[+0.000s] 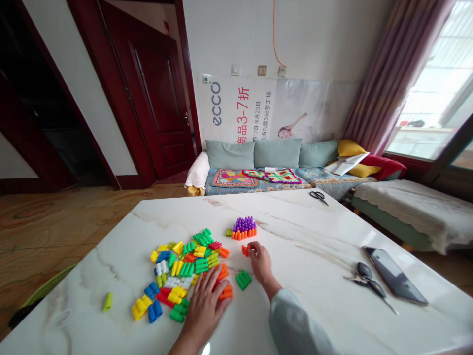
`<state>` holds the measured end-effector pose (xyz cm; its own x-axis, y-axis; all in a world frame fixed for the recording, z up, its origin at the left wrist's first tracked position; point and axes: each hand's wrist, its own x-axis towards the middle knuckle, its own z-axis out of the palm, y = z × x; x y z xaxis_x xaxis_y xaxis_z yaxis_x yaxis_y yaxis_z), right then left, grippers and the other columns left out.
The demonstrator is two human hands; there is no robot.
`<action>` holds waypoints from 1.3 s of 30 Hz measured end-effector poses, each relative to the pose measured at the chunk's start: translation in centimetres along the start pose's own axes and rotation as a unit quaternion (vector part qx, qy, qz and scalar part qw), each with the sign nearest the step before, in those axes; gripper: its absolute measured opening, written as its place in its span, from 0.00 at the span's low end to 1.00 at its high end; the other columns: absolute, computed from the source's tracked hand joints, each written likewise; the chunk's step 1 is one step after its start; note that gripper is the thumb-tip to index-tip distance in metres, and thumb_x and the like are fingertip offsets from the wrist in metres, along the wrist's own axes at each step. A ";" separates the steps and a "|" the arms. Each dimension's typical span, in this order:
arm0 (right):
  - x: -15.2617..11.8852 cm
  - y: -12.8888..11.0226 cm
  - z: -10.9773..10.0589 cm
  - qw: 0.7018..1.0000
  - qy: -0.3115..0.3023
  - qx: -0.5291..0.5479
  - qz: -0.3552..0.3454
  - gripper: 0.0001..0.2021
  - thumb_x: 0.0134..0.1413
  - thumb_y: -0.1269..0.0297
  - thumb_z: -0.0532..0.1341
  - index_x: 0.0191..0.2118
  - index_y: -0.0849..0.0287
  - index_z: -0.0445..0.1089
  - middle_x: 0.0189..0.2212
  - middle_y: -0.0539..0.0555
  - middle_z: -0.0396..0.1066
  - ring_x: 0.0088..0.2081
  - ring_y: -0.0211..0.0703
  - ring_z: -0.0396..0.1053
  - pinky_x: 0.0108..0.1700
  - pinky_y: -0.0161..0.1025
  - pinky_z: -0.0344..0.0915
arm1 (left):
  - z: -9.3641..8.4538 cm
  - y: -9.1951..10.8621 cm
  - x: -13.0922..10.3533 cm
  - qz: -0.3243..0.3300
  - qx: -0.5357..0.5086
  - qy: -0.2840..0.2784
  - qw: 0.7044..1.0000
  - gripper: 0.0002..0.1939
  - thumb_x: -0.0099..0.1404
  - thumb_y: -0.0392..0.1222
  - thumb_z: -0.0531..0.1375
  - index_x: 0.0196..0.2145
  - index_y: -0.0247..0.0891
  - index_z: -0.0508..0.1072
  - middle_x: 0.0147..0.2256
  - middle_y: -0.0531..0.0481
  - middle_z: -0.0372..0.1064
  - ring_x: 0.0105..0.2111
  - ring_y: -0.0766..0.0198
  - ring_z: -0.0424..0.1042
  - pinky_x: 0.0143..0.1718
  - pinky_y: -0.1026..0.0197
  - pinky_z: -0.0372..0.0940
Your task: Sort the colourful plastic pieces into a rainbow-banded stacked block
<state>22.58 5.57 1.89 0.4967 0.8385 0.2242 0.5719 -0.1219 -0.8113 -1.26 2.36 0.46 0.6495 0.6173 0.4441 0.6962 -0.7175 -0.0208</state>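
Observation:
My right hand (pixel 259 261) pinches a small orange block piece (pixel 245 250) just in front of a standing cluster of purple pieces (pixel 245 224) with an orange row (pixel 244 235) along its near side. My left hand (pixel 207 301) lies with fingers spread over the right part of a loose pile of coloured blocks, touching orange pieces (pixel 225 292). Green, yellow, blue, red and white blocks make up the pile. Between the hands lies a green block (pixel 243 279). A small yellow-green piece (pixel 228 231) touches the cluster's left side.
On the white marble table (pixel 303 276) lie a phone (pixel 395 275), keys (pixel 365 281) and black scissors (pixel 319 197). A lone yellow-green piece (pixel 107 301) sits at the left. Beyond the table stands a sofa (pixel 221 190) with cushions.

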 end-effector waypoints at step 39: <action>-0.3 -0.8 0.9 0.975 -0.082 -0.130 -0.162 0.16 0.56 0.66 0.55 0.48 0.56 0.73 0.49 0.56 0.70 0.48 0.48 0.64 0.48 0.42 0.61 | -1.2 0.6 0.5 -0.029 -0.026 -0.035 0.999 0.22 0.69 0.50 0.52 0.59 0.46 0.64 0.65 0.49 0.51 0.63 0.52 0.52 0.61 0.44 0.53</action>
<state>21.43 5.86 1.97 0.1624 0.9266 0.3391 0.8382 0.0517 -0.5429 -0.89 1.88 1.72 0.6294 0.6777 0.3802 0.7174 -0.6948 0.0510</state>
